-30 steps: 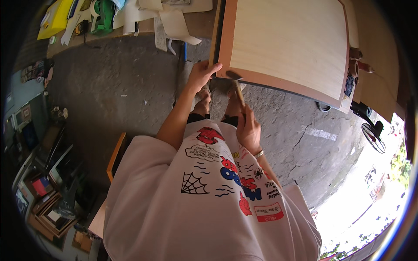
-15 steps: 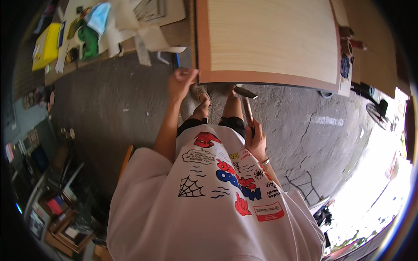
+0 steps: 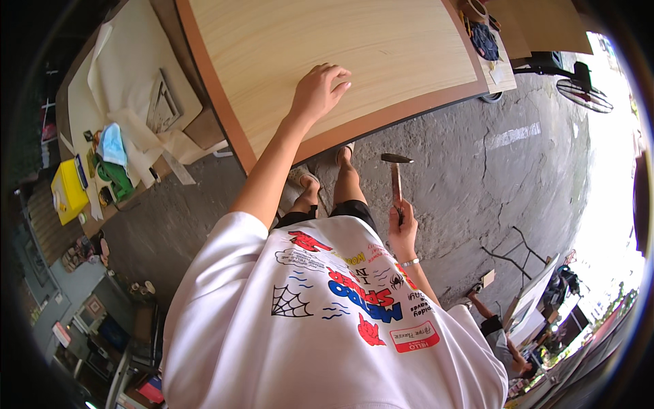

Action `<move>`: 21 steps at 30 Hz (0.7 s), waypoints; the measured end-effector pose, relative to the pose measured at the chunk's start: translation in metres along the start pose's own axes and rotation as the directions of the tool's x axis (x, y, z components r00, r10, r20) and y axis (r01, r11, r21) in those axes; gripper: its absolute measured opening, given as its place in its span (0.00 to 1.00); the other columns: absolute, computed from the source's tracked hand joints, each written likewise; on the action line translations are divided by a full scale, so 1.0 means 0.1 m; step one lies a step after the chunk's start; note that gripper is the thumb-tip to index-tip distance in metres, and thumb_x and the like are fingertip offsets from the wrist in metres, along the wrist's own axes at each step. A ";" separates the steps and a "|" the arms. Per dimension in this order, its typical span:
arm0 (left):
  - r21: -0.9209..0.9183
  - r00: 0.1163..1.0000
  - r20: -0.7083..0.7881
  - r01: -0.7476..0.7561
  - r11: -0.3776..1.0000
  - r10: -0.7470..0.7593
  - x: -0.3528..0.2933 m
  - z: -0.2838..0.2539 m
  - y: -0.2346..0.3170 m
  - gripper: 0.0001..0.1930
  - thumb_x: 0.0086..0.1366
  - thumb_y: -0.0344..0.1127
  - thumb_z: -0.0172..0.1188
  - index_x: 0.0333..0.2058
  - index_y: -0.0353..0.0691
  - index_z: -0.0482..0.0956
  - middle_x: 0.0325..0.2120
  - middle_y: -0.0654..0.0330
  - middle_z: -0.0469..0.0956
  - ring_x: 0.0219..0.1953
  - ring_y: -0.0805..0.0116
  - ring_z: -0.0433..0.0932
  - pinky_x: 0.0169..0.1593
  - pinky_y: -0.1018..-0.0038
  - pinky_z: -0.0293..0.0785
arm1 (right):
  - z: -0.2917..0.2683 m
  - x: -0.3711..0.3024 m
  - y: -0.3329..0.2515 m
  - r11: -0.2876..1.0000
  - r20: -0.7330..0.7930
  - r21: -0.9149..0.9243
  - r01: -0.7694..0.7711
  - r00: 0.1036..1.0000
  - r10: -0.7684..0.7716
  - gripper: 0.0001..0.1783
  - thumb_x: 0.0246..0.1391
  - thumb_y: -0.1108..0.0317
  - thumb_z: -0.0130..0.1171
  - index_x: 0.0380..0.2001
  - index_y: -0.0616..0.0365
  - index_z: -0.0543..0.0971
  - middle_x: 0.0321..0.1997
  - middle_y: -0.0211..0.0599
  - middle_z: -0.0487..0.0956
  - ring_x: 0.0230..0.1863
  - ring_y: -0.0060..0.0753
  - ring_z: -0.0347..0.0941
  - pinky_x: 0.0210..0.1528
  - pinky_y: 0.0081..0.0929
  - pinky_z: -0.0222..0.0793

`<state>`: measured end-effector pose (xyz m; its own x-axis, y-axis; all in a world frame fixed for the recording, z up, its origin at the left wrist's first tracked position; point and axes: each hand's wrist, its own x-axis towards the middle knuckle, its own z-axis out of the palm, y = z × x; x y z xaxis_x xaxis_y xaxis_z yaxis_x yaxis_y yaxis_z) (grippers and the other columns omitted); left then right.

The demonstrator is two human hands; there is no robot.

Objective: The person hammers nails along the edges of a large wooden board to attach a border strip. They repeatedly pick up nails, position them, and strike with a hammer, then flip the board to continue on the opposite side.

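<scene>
In my right hand (image 3: 403,228) is a hammer (image 3: 396,183), gripped by its handle with the dark metal head upward, beside my legs. My left hand (image 3: 320,93) reaches over a large pale wood-grain panel (image 3: 388,48) with a brown border. Its fingers are loosely bent with the thumb apart, and it holds nothing. Whether the fingertips touch the panel I cannot tell.
On the left, a worktable bears paper sheets (image 3: 129,61), a blue face mask (image 3: 112,144), a green tool (image 3: 117,178) and a yellow container (image 3: 69,191). A black fan (image 3: 584,94) stands at far right. Another person (image 3: 507,347) is at lower right.
My left hand has moved from the panel's near left corner to above its surface. My view has turned, shifting the panel leftward. The hammer stays in my right hand, now clear of the panel's edge.
</scene>
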<state>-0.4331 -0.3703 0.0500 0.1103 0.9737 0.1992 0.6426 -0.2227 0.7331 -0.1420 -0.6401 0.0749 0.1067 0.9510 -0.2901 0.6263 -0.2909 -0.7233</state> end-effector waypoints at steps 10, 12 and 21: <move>0.006 0.986 0.137 0.095 0.995 -0.095 0.83 0.70 0.20 0.12 0.64 0.31 0.67 0.47 0.44 0.82 0.43 0.59 0.84 0.46 0.59 0.84 0.48 0.64 0.82 | -0.44 0.45 0.43 0.940 -0.166 0.210 -0.270 0.937 0.306 0.14 0.71 0.64 0.54 0.54 0.58 0.76 0.22 0.30 0.71 0.21 0.21 0.65 0.24 0.27 0.61; 0.002 0.986 0.128 0.109 0.994 -0.108 0.93 0.78 0.21 0.12 0.64 0.31 0.67 0.46 0.44 0.83 0.43 0.59 0.83 0.45 0.59 0.85 0.47 0.64 0.82 | -0.54 0.61 0.48 0.950 -0.161 0.219 -0.220 0.953 0.258 0.15 0.71 0.64 0.54 0.54 0.59 0.76 0.22 0.31 0.71 0.21 0.21 0.65 0.24 0.27 0.61; 0.225 0.952 0.299 0.004 0.974 -0.073 1.26 0.77 0.18 0.06 0.66 0.34 0.65 0.41 0.42 0.82 0.40 0.60 0.81 0.37 0.57 0.84 0.42 0.61 0.81 | -0.92 1.36 0.57 0.969 -0.136 0.198 -0.146 0.975 0.175 0.15 0.71 0.63 0.54 0.54 0.60 0.76 0.21 0.29 0.71 0.21 0.20 0.66 0.24 0.26 0.62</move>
<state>-0.3492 -0.2478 0.0389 0.2847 0.9569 -0.0580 0.7971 -0.2027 0.5688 -0.0213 -0.5174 0.0520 0.3188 0.8908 -0.3237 0.4386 -0.4414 -0.7828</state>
